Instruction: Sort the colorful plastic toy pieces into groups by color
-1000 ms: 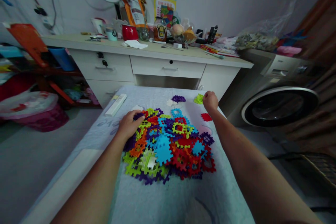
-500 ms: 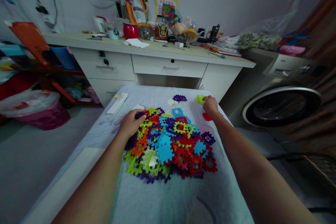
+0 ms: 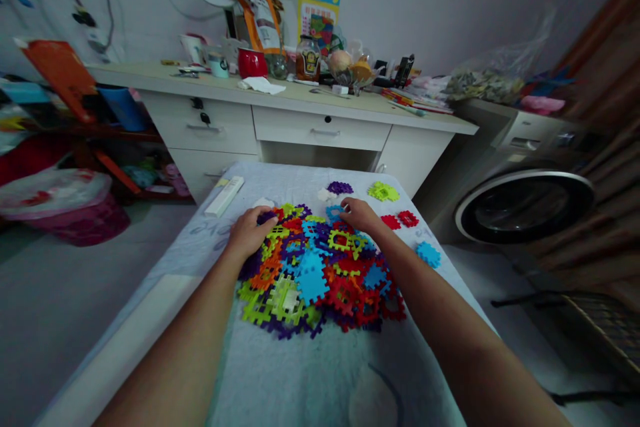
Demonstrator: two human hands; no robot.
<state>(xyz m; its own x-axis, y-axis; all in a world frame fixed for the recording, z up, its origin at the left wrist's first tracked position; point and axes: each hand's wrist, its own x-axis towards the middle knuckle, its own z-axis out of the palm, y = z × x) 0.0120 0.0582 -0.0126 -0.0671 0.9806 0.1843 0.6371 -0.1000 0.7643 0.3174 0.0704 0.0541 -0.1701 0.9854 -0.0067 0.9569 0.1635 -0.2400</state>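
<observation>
A heap of toothed plastic building pieces (image 3: 313,273) in blue, red, purple, lime and orange lies on the cloth-covered table. My left hand (image 3: 249,232) rests at the heap's left back edge, its fingers curled on a purple building piece (image 3: 267,217). At the back of the heap, my right hand (image 3: 361,215) pinches the edge of a light blue square building piece (image 3: 333,213); its fingertips are partly hidden. Apart from the heap lie lime pieces (image 3: 383,191), red pieces (image 3: 407,218), a blue piece (image 3: 429,254) and purple pieces (image 3: 340,187).
A long white box (image 3: 224,197) lies at the table's back left. Beyond stands a white desk (image 3: 325,127) with jars, a red pot (image 3: 252,63) and papers. A washing machine (image 3: 520,193) is on the right, a pink lined bin (image 3: 75,213) on the left.
My right hand has left the lime pieces at the back right and come left to the blue piece on the heap. My left hand stays put. The view has shifted slightly.
</observation>
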